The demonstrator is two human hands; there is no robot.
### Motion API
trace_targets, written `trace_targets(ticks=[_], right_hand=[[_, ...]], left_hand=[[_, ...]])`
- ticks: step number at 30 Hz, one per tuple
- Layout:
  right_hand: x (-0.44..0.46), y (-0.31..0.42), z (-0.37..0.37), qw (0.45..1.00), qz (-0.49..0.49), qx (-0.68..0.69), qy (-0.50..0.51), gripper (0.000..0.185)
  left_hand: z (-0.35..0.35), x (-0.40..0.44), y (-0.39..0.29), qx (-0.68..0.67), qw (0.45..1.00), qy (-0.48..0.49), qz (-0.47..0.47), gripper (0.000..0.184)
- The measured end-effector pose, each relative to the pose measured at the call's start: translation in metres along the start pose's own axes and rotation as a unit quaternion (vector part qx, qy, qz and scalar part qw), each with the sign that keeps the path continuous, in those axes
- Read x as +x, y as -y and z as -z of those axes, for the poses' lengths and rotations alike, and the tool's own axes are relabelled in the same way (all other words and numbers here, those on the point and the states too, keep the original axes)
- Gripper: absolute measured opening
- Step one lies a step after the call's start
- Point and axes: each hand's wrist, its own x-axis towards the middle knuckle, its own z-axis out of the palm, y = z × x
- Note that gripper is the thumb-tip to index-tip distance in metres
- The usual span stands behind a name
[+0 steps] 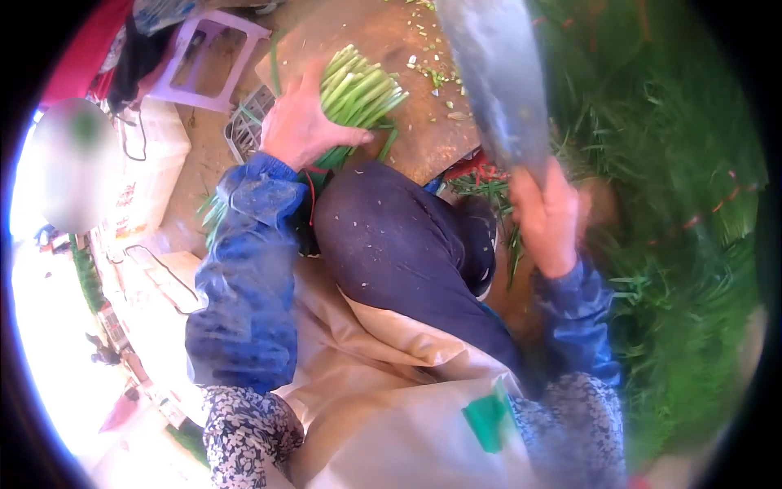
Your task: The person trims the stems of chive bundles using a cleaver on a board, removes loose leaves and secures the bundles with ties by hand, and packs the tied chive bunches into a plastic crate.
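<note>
My left hand (300,122) is wrapped round a thick bunch of green stalks (358,88), the thumb on the near side and the pale cut ends facing up and right. The leafy part hangs below the hand, partly hidden by my sleeve and knee. My right hand (550,213) is closed on the handle of a large broad-bladed knife (501,73). Its blade points up and away, blurred, and is apart from the bunch. Beneath the stalks lies a brown wooden board (415,155) with small cut scraps (440,79) on it.
A large heap of green leaves (684,269) fills the right side. At the upper left stand a pale purple stool (208,61), a grey plastic basket (247,122) and a white foam box (151,163). My bent knee (391,220) lies between my arms.
</note>
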Motion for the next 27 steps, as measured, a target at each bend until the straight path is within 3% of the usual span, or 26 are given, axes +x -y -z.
trace_targets(ticks=[2,4,5,10,13,16,20,22,25,27], right_hand=[[0.018,0.015,-0.016,0.999,0.031,-0.009,0.016,0.016],[0.034,0.026,-0.027,0.991,0.120,-0.033,0.039,0.021],[0.039,0.027,-0.031,0.992,0.083,-0.058,0.074,0.023],[0.061,0.030,-0.047,0.979,0.117,-0.128,0.107,0.022],[0.066,0.043,-0.045,0.974,0.097,-0.153,0.137,0.022],[0.069,0.048,-0.044,0.965,0.122,-0.179,0.147,0.023],[0.070,0.049,-0.018,0.961,0.112,-0.186,0.170,0.023],[0.074,0.054,-0.016,0.960,0.114,-0.182,0.180,0.022],[0.078,0.069,-0.009,0.951,0.119,-0.206,0.199,0.016],[0.084,0.075,-0.002,0.946,0.072,-0.209,0.237,0.018]], left_hand=[[0.008,0.007,-0.005,0.016,0.991,0.110,0.079,0.109],[0.004,0.011,-0.001,-0.003,0.990,0.108,0.088,0.101],[0.005,0.012,-0.004,0.016,0.988,0.119,0.095,0.099],[-0.001,0.017,-0.001,0.094,0.988,0.109,0.064,0.098],[0.003,0.024,0.006,0.020,0.987,0.145,0.059,0.096],[0.009,0.023,-0.006,0.035,0.978,0.176,0.105,0.089],[0.008,0.023,-0.031,0.025,0.977,0.179,0.117,0.087],[0.006,0.024,-0.031,0.012,0.981,0.161,0.104,0.072],[0.009,0.023,-0.038,0.005,0.979,0.177,0.106,0.068],[0.009,0.022,-0.042,0.000,0.980,0.171,0.101,0.072]])
